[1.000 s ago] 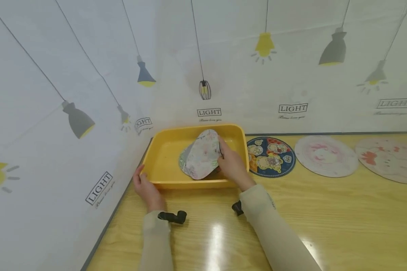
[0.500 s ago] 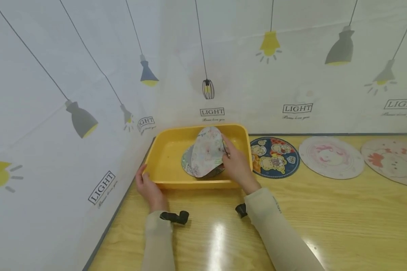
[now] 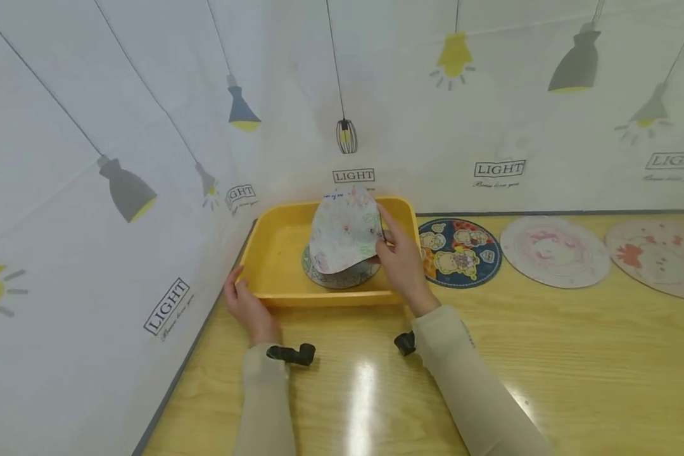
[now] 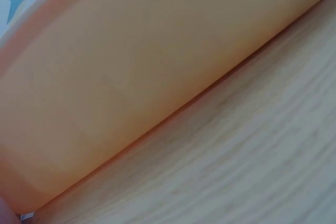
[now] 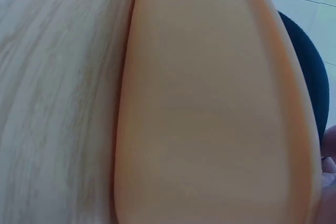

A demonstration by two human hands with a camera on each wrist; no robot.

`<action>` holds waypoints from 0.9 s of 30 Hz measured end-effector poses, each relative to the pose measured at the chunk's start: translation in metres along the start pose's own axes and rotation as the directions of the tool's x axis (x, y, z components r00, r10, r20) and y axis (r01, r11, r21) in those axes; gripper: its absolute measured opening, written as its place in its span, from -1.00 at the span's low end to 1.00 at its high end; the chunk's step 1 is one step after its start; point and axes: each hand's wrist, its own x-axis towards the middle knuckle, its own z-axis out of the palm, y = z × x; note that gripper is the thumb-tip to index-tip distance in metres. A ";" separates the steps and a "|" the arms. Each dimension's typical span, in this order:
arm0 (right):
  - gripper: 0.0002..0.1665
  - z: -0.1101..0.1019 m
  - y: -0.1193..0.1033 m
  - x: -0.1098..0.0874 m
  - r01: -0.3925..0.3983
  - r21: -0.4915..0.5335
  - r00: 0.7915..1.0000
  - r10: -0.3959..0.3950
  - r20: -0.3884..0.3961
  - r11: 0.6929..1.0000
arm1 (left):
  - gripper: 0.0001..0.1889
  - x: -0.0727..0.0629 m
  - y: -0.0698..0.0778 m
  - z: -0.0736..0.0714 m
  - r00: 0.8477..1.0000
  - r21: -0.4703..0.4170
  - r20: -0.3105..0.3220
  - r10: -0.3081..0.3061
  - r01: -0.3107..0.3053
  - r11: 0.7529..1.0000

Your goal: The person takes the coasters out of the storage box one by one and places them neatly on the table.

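Observation:
My right hand (image 3: pixel 401 259) pinches the right edge of a thin round mat (image 3: pixel 344 231) with a pale, flowery print. The mat is tilted up above the yellow tray (image 3: pixel 313 299), and its dark underside (image 5: pixel 310 72) shows past the tray rim in the right wrist view. Below it, another round mat (image 3: pixel 342 278) with a grey-green print lies on the tray floor, partly covered. At the tray's front left corner my left hand (image 3: pixel 253 311) touches the outside with extended fingers. The left wrist view is filled by the tray's outer wall (image 4: pixel 147 72) and the table.
On the wooden table (image 3: pixel 342 392), right of the tray, lie a dark blue mat with cartoon bears (image 3: pixel 460 253), a white mat with a pink figure (image 3: pixel 554 252) and a pale pink mat (image 3: pixel 661 256). White covered walls (image 3: pixel 296 139) stand behind and to the left.
My right hand has raised the pale mat and tipped it up, so more of its face and of the mat beneath shows. My left hand stays at the tray corner.

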 end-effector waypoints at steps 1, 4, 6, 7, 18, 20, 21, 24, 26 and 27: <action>-0.30 -0.001 -0.004 -0.001 0.008 0.023 1.000 -0.008 0.002 1.000 | -0.70 0.000 0.000 0.001 1.000 0.003 -0.007 0.004 -0.004 1.000; -0.31 -0.003 -0.014 -0.003 0.024 0.081 1.000 -0.024 -0.008 0.996 | -0.70 -0.001 -0.001 0.003 1.000 0.003 -0.013 0.012 -0.011 1.000; -0.31 -0.004 -0.017 -0.004 0.028 0.111 0.999 -0.025 -0.025 0.993 | -0.69 -0.002 0.000 0.004 1.000 0.014 -0.009 0.010 -0.010 1.000; -0.31 -0.005 -0.018 -0.004 0.033 0.122 0.999 -0.028 -0.037 0.992 | -0.69 -0.002 0.000 0.004 1.000 0.022 -0.004 0.007 -0.007 1.000; -0.32 -0.011 -0.018 -0.020 0.032 0.211 0.999 -0.023 -0.044 0.977 | -0.70 0.000 0.006 -0.008 0.999 0.018 0.004 -0.049 0.049 0.999; -0.32 -0.015 -0.019 -0.024 0.031 0.210 0.999 -0.023 -0.040 0.977 | -0.71 0.000 0.006 -0.007 0.999 0.004 0.004 -0.052 0.052 0.999; -0.32 -0.017 -0.019 -0.025 0.031 0.213 0.999 -0.023 -0.040 0.977 | -0.71 -0.001 0.006 -0.006 0.998 -0.006 0.009 -0.055 0.055 0.998; -0.32 -0.025 -0.011 -0.028 0.022 0.229 0.999 -0.012 -0.043 0.973 | -0.73 -0.003 0.004 -0.003 0.998 -0.024 0.014 -0.056 0.056 0.998; -0.32 -0.031 -0.005 -0.030 0.020 0.233 0.999 -0.009 -0.048 0.972 | -0.73 -0.003 0.002 -0.001 0.998 -0.028 0.018 -0.053 0.054 0.998; -0.32 -0.034 -0.002 -0.031 0.022 0.235 0.999 -0.010 -0.053 0.972 | -0.73 -0.004 0.002 -0.001 0.998 -0.025 0.020 -0.053 0.054 0.998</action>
